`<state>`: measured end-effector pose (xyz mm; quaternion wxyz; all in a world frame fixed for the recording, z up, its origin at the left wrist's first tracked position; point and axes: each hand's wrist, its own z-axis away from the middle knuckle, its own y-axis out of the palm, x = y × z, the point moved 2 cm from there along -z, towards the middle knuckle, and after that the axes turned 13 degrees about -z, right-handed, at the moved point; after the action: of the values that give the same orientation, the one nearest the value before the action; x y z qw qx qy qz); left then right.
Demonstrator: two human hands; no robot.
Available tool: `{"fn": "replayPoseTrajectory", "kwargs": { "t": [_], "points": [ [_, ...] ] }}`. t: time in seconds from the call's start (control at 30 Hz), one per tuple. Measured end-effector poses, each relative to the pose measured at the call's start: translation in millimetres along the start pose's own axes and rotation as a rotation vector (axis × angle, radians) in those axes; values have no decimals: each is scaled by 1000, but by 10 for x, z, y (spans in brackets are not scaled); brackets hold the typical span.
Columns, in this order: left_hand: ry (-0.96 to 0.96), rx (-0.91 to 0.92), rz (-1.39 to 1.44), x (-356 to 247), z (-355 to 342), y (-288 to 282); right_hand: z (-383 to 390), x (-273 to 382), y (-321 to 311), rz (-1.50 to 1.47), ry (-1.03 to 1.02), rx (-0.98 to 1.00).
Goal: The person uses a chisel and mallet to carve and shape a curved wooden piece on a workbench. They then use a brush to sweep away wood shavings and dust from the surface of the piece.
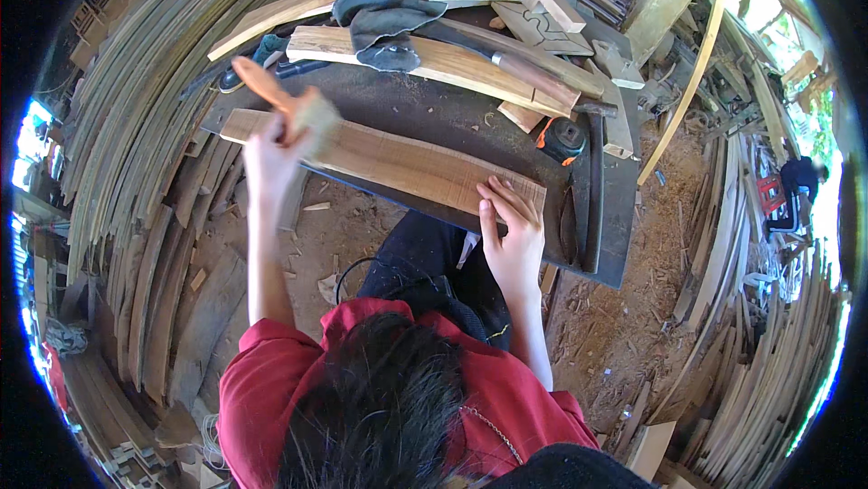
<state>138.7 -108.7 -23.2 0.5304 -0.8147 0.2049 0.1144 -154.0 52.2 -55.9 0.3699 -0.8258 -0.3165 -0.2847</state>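
Observation:
My left hand (270,156) is closed around a brush whose orange handle (262,82) points up and left. The brush's pale bristles (315,124) are smeared by motion, over the left part of a long wooden board (398,162). Whether they touch the wood I cannot tell. The board lies along the near edge of the dark table, its grain showing. My right hand (512,229) rests on the board's right end, fingers stretched over the top face and thumb by the near edge.
On the dark table (434,116) lie a tape measure (562,139), a hammer (595,109), a handsaw (533,77) and a dark cloth (384,23) over wooden pieces. Stacked planks (136,118) line the left side. Another person (799,183) is at the far right. Wood chips cover the floor.

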Motion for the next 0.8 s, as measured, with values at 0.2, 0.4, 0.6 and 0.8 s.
{"fn": "replayPoseTrajectory", "kwargs": {
  "t": [0.2, 0.4, 0.6, 0.8],
  "points": [
    [39, -210, -479, 117, -136, -230, 5, 21, 5, 27, 6, 0],
    [398, 108, -47, -1152, 518, 268, 2, 4, 9, 45, 0, -3],
    [437, 335, 203, -1368, 513, 248, -11, 10, -3, 67, 4, 8],
    [168, 6, -38, -302, 25, 165, 11, -2, -8, 56, 1, 2]
  ]
}}
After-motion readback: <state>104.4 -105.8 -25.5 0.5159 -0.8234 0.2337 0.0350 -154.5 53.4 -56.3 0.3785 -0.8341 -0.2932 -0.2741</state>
